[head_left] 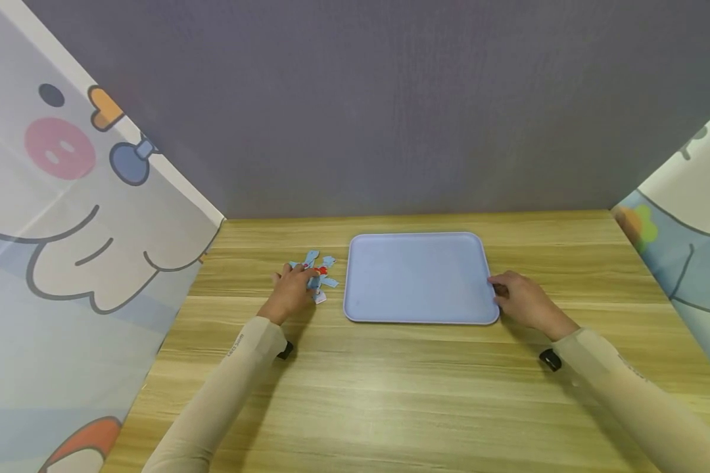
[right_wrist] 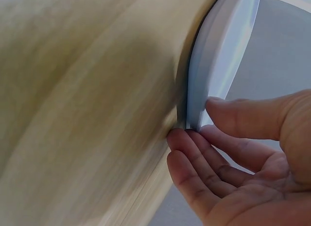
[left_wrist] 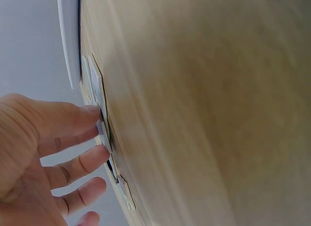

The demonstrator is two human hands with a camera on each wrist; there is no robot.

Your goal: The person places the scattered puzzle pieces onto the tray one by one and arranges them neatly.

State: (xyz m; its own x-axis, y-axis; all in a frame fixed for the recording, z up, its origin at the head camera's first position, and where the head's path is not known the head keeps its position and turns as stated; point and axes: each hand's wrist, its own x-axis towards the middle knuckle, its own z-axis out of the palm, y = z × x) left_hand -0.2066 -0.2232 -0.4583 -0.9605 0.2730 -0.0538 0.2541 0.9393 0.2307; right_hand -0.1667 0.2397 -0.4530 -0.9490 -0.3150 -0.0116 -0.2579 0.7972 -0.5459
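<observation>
A pale blue rectangular tray (head_left: 420, 279) lies flat on the wooden table. At its right edge, my right hand (head_left: 522, 299) grips the rim; the right wrist view shows the thumb (right_wrist: 243, 116) against the tray's side wall (right_wrist: 206, 56) and the fingertips low by its underside. Left of the tray lies a loose cluster of small flat cardboard puzzle pieces (head_left: 329, 281), light blue with some red. Over them is my left hand (head_left: 290, 292), its fingers loosely bent. In the left wrist view the thumb and fingertips touch the edges of the pieces (left_wrist: 98, 87), which partly overlap.
The wooden table (head_left: 378, 387) meets a grey panel (head_left: 414, 112) at the back. Cartoon-printed sheets stand on the left (head_left: 94, 217) and right (head_left: 692, 230). A small dark strap piece shows under each wrist.
</observation>
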